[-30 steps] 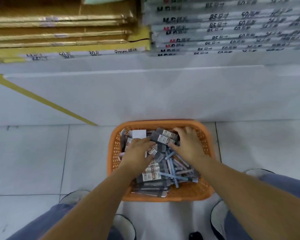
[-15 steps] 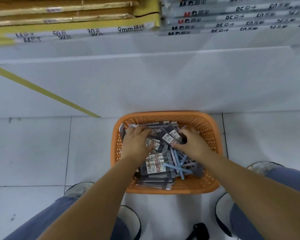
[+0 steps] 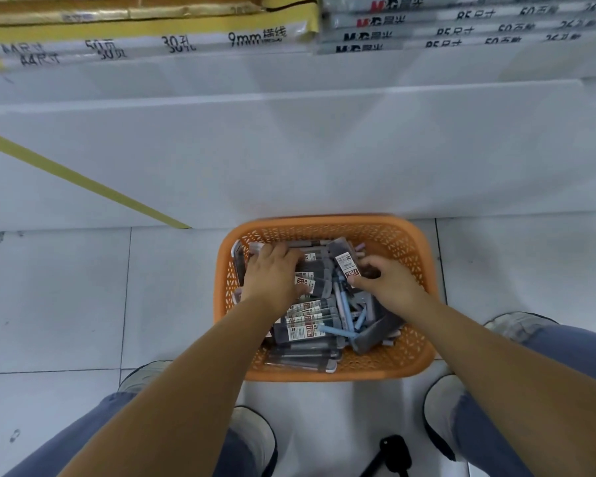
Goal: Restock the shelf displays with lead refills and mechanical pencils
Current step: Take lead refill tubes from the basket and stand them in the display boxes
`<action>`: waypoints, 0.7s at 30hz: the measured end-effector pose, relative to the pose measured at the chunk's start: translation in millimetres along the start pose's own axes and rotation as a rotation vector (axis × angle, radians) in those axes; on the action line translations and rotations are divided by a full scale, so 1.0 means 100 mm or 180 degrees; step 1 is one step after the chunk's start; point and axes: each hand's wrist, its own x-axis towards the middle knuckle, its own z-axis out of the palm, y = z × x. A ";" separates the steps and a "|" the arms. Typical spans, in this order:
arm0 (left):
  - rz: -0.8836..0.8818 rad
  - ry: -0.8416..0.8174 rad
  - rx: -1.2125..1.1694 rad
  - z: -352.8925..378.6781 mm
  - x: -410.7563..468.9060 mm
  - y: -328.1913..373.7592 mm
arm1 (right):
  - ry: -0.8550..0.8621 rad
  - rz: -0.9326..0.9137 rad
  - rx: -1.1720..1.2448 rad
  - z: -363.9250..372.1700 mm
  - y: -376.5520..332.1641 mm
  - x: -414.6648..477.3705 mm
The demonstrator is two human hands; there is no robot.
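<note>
We are in a stationery shop. At 11 o'clock lie stacked yellow paper packs [image 3: 145,32] whose edges print A4, 30 holes and 9mm ruling. At 1 o'clock grey packs [image 3: 461,29] repeat one brand logo. They rest on a white shelf [image 3: 324,149] above a tiled floor [image 3: 55,297]. At 6 o'clock an orange basket [image 3: 324,223] holds many labelled lead refill packets [image 3: 303,330] and blue pencils [image 3: 346,315].
</note>
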 end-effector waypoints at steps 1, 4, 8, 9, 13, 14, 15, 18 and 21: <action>0.0015 -0.0052 0.0013 0.00 -0.01 0.00 | -0.0021 0.0023 0.0001 0.01 0.00 0.00; -0.0017 -0.0177 -0.0041 -0.01 -0.01 0.02 | -0.0092 0.0118 0.0016 0.05 0.01 0.01; 0.0040 -0.0004 0.0069 -0.05 0.01 0.07 | -0.0020 0.0153 0.0217 0.06 0.00 0.01; 0.0050 0.0036 0.0070 -0.05 0.01 0.08 | -0.0003 0.0135 0.0278 0.05 -0.01 0.01; 0.0041 0.0155 0.0234 -0.04 0.00 0.09 | 0.0042 -0.0045 0.0416 0.01 -0.04 -0.02; 0.0031 0.0245 0.0176 -0.05 -0.01 0.10 | 0.0046 -0.0088 0.0419 0.00 -0.06 -0.03; -0.0007 0.0350 0.0018 -0.08 -0.01 0.12 | 0.0056 -0.0127 0.0409 -0.02 -0.08 -0.03; -0.0232 0.0660 -0.0644 -0.18 -0.02 0.18 | 0.0180 -0.0219 0.0466 -0.10 -0.17 -0.07; -0.0583 0.0229 -0.2048 -0.27 -0.04 0.21 | 0.0337 -0.0309 0.0602 -0.18 -0.29 -0.13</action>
